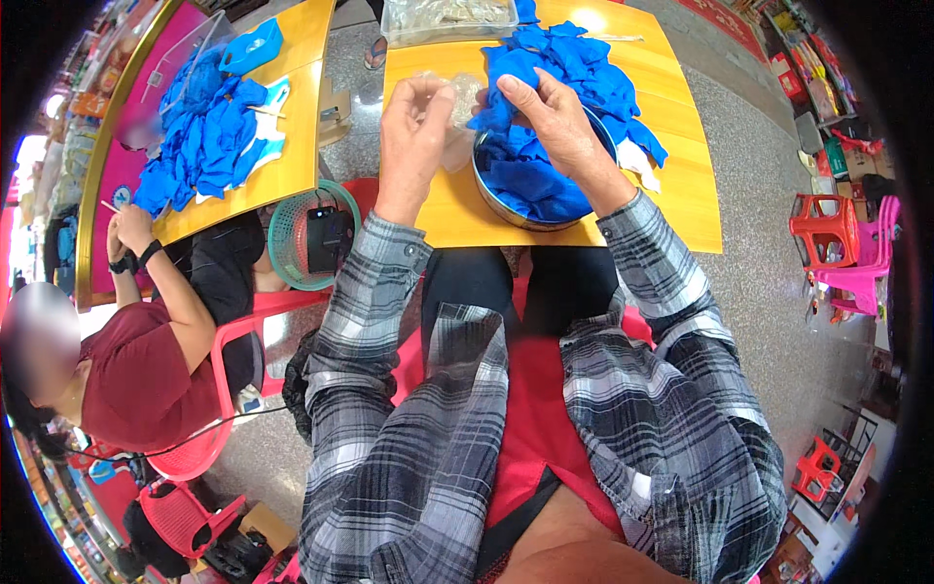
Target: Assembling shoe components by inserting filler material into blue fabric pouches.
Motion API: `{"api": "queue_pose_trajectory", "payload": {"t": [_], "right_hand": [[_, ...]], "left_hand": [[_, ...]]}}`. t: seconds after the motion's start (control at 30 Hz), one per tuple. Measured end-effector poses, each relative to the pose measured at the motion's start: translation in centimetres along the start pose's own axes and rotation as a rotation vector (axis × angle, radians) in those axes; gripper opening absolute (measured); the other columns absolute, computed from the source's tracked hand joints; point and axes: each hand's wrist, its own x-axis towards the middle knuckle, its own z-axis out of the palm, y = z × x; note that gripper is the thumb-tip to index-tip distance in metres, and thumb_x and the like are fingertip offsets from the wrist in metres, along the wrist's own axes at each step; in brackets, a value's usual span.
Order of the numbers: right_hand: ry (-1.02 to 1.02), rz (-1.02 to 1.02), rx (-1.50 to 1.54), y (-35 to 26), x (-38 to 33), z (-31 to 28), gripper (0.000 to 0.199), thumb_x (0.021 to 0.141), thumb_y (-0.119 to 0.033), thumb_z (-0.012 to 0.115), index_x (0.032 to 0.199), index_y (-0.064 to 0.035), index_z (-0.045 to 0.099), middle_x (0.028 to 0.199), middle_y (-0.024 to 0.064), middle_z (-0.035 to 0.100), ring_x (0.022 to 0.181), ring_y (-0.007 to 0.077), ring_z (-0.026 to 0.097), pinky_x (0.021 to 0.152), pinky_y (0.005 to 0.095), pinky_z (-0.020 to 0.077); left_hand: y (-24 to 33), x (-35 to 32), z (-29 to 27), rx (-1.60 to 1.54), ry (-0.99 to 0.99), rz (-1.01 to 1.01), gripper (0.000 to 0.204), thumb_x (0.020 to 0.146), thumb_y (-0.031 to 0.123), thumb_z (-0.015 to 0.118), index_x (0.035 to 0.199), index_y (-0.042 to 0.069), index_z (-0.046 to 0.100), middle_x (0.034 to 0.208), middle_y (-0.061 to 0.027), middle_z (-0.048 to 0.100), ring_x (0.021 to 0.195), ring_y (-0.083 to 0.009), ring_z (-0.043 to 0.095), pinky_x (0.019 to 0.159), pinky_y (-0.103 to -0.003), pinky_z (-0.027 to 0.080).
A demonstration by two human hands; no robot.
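My right hand [564, 136] grips a piece of blue fabric [496, 115] between thumb and fingers, over a round tin [552, 225]. The tin stands near the table's front edge, with more crumpled blue fabric [530, 185] inside. To its left, my left hand [416, 136] is raised with thumb and fingertips pinched together; what they hold, if anything, is too small to tell. Thin clear plastic [461, 146] shows between my left hand and the tin, and I cannot tell whether my fingers touch it. A large heap of blue fabric pieces [593, 73] lies beyond my right hand.
A clear plastic box [450, 37] stands at the yellow table's [681, 195] far edge. On the left, a person in a dark red shirt [151, 365] sits at another table with a blue fabric heap [209, 136]. A green basket [284, 248] stands between us. Stools [825, 231] are at right.
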Motion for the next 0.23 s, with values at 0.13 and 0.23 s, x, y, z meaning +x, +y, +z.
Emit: {"api": "queue_pose_trajectory", "payload": {"t": [0.13,0.23], "right_hand": [[-0.213,-0.003,-0.181,-0.7,-0.1,0.4,0.041,0.093,-0.044,0.058,0.097,-0.0033,0.065,0.08,0.0,0.061,0.071,0.0059,0.052,0.061,0.0214,0.0425],[-0.314,0.209,0.036,-1.3,0.2,0.2,0.046,0.091,-0.05,0.058,0.1,-0.0059,0.066,0.079,0.0011,0.061,0.069,0.008,0.053,0.062,0.0197,0.0425]], "left_hand": [[0.8,-0.4,0.4,-0.172,-0.171,-0.137,0.03,0.092,0.027,0.063,0.109,0.002,0.061,0.097,-0.0039,0.063,0.084,-0.0104,0.059,0.08,-0.024,0.049],[0.8,-0.5,0.2,-0.351,-0.24,-0.174,0.041,0.091,0.029,0.065,0.12,0.002,0.056,0.111,-0.0068,0.061,0.093,-0.0102,0.059,0.083,-0.025,0.049]]}}
